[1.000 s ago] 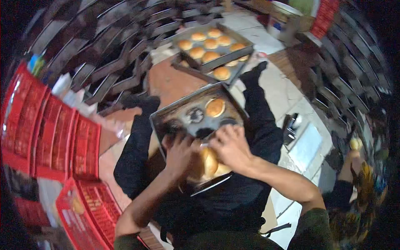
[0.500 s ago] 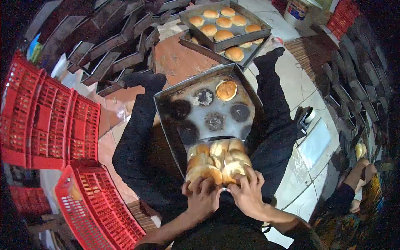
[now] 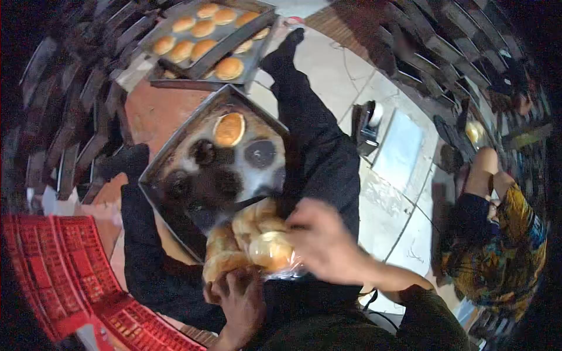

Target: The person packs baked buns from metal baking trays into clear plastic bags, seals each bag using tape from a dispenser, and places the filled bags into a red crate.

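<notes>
A clear bag of buns (image 3: 272,248) lies at the near edge of the metal tray (image 3: 175,131) between my legs. My left hand (image 3: 237,295) is closed on the bag's near left corner, fingers curled over it. My right hand (image 3: 328,243) is beside the bag's right side, blurred by motion, and its fingers are too smeared to read. A single browned bun (image 3: 229,129) sits at the far end of the tray, beyond several dark round marks.
Two stacked trays of buns (image 3: 204,28) are at the far left. Red crates (image 3: 64,257) stand at the left. On the right are a black device (image 3: 364,128), a pale blue sheet (image 3: 398,149) and a seated person (image 3: 497,251). Metal trays line both sides.
The view has swung to the right. My right hand has come off the near edge of the bag and moved up to its right side; my left hand has stayed at the near edge.
</notes>
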The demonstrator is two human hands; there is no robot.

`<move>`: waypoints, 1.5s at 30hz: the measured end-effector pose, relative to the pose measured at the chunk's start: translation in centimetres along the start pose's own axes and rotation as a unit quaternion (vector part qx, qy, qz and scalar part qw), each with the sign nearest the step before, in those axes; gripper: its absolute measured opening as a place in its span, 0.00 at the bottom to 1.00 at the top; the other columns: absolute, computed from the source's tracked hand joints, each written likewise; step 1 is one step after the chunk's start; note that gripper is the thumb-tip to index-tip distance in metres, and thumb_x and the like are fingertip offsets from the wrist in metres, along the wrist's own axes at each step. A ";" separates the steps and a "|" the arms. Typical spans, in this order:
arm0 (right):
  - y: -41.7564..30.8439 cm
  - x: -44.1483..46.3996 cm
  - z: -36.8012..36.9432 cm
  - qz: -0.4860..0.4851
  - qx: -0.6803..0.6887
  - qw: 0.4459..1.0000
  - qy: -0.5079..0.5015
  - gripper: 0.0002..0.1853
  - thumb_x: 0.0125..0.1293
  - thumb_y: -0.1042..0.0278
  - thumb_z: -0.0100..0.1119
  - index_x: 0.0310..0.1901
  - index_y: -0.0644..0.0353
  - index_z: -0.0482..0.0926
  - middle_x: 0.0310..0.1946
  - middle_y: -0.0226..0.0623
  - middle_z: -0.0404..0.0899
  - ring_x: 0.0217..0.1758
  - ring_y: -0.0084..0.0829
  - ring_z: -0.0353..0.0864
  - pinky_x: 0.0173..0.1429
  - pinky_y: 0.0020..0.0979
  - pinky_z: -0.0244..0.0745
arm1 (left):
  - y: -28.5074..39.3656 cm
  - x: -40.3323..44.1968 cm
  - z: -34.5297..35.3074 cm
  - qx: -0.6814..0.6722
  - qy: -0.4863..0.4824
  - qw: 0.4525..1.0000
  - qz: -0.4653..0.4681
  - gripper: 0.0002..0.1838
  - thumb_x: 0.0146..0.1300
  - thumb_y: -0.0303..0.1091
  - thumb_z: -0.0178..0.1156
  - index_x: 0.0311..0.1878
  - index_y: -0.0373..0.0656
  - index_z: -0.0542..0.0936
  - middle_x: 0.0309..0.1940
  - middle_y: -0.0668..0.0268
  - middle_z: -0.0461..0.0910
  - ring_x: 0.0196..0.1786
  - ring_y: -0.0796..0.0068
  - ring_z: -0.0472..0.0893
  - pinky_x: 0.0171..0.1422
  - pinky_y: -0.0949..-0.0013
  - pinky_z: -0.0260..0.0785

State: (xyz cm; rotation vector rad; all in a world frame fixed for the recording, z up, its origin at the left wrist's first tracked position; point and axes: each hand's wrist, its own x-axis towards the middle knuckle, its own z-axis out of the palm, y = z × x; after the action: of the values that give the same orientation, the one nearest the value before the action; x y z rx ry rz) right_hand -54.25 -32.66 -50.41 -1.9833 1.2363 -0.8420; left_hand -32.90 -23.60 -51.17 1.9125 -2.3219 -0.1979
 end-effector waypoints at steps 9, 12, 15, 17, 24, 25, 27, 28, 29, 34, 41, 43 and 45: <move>26.5 1.2 -14.6 0.494 0.369 0.764 0.192 0.13 0.67 0.59 0.48 0.51 0.52 0.67 0.34 0.44 0.78 0.32 0.36 0.81 0.21 0.24 0.73 | 0.5 1.7 -0.1 -0.019 -0.007 0.998 -0.060 0.08 0.53 0.41 0.59 0.31 0.50 0.82 0.50 0.42 0.64 0.52 0.40 0.60 0.52 0.42 0.48; 28.2 2.5 -14.4 0.531 0.502 0.666 0.149 0.17 0.66 0.62 0.49 0.52 0.62 0.65 0.44 0.57 0.73 0.39 0.48 0.79 0.39 0.31 0.84 | -0.1 1.7 -0.1 -0.021 -0.009 0.999 -0.049 0.08 0.52 0.40 0.59 0.33 0.50 0.82 0.51 0.43 0.63 0.52 0.41 0.59 0.53 0.43 0.48; 29.7 3.0 -14.5 0.537 0.578 0.601 0.131 0.18 0.66 0.63 0.50 0.52 0.65 0.64 0.47 0.61 0.69 0.44 0.50 0.77 0.40 0.32 0.84 | 0.0 1.8 0.0 -0.010 -0.004 0.999 -0.035 0.08 0.52 0.39 0.59 0.34 0.50 0.82 0.51 0.44 0.63 0.52 0.42 0.59 0.54 0.47 0.48; 31.0 3.0 -13.9 0.544 0.590 0.574 0.164 0.15 0.66 0.65 0.49 0.49 0.66 0.66 0.47 0.60 0.69 0.46 0.51 0.76 0.40 0.33 0.84 | 0.2 2.1 -0.3 -0.007 -0.006 0.999 -0.031 0.08 0.52 0.38 0.58 0.35 0.50 0.82 0.51 0.44 0.63 0.52 0.42 0.59 0.53 0.48 0.49; 26.8 -0.5 -7.7 0.247 0.441 0.808 0.302 0.08 0.66 0.65 0.51 0.38 0.61 0.72 0.30 0.29 0.73 0.35 0.23 0.72 0.46 0.26 0.68 | 0.2 2.3 -0.6 -0.001 0.000 0.999 -0.035 0.08 0.52 0.37 0.58 0.36 0.51 0.82 0.50 0.47 0.64 0.51 0.42 0.59 0.52 0.47 0.50; 26.6 -0.6 -6.9 0.284 0.415 0.809 0.306 0.07 0.66 0.66 0.51 0.37 0.61 0.73 0.29 0.29 0.73 0.36 0.23 0.72 0.45 0.25 0.69 | 0.4 2.6 -0.9 0.008 -0.011 0.999 -0.034 0.09 0.52 0.37 0.58 0.36 0.51 0.82 0.49 0.48 0.65 0.51 0.42 0.59 0.52 0.47 0.50; 26.7 -0.4 -5.4 0.313 0.441 0.772 0.334 0.06 0.66 0.68 0.51 0.35 0.60 0.73 0.27 0.31 0.74 0.26 0.23 0.71 0.29 0.25 0.68 | -0.2 2.6 -0.4 -0.012 -0.013 0.999 -0.030 0.09 0.52 0.38 0.58 0.36 0.51 0.82 0.48 0.49 0.65 0.51 0.42 0.60 0.52 0.46 0.49; 27.0 -0.2 -5.3 0.312 0.442 0.774 0.330 0.06 0.66 0.68 0.51 0.35 0.60 0.73 0.27 0.31 0.74 0.26 0.23 0.71 0.29 0.25 0.68 | -0.4 2.5 -0.3 -0.032 -0.013 0.999 -0.027 0.09 0.52 0.38 0.59 0.36 0.51 0.82 0.48 0.50 0.65 0.51 0.43 0.60 0.52 0.46 0.49; 27.3 0.1 -5.3 0.322 0.540 0.726 0.281 0.06 0.65 0.68 0.51 0.35 0.60 0.73 0.26 0.33 0.74 0.25 0.24 0.71 0.25 0.25 0.67 | -0.4 2.4 -0.2 -0.031 -0.009 0.999 -0.033 0.09 0.52 0.38 0.59 0.36 0.51 0.82 0.48 0.50 0.65 0.51 0.43 0.60 0.52 0.46 0.49; 28.0 -1.2 -5.8 0.313 0.605 0.698 0.222 0.09 0.65 0.62 0.52 0.38 0.58 0.72 0.37 0.35 0.75 0.35 0.29 0.75 0.31 0.25 0.70 | 0.0 3.4 -1.4 -0.043 -0.037 0.995 -0.080 0.14 0.50 0.37 0.58 0.43 0.55 0.81 0.52 0.48 0.66 0.54 0.42 0.61 0.56 0.43 0.51; 8.2 -0.2 -3.7 0.075 0.470 0.873 0.108 0.06 0.62 0.66 0.55 0.33 0.58 0.73 0.44 0.40 0.72 0.52 0.35 0.69 0.55 0.36 0.62 | -1.1 6.4 -2.0 -0.040 0.007 0.998 -0.058 0.11 0.49 0.37 0.59 0.38 0.55 0.82 0.49 0.57 0.69 0.52 0.47 0.62 0.55 0.45 0.52; 4.9 0.3 -2.2 0.020 0.339 0.938 0.076 0.04 0.58 0.69 0.57 0.31 0.60 0.75 0.43 0.40 0.71 0.53 0.36 0.68 0.58 0.38 0.60 | -1.7 7.4 -2.2 -0.056 0.018 0.997 -0.055 0.09 0.50 0.37 0.59 0.36 0.53 0.82 0.49 0.59 0.70 0.53 0.49 0.62 0.55 0.45 0.51; 1.4 0.8 -1.2 -0.029 0.218 0.974 0.060 0.03 0.52 0.72 0.62 0.30 0.58 0.81 0.40 0.37 0.69 0.50 0.35 0.66 0.58 0.37 0.59 | -2.3 8.0 -2.4 -0.069 -0.010 0.995 -0.072 0.08 0.52 0.40 0.58 0.34 0.53 0.82 0.48 0.60 0.70 0.54 0.49 0.62 0.56 0.44 0.50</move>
State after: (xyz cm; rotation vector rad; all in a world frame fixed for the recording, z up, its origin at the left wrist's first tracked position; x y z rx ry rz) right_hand -55.66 -34.11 -50.65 -1.6376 0.9589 -1.1649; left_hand -31.80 -31.89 -49.12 2.0174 -2.1223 -0.3837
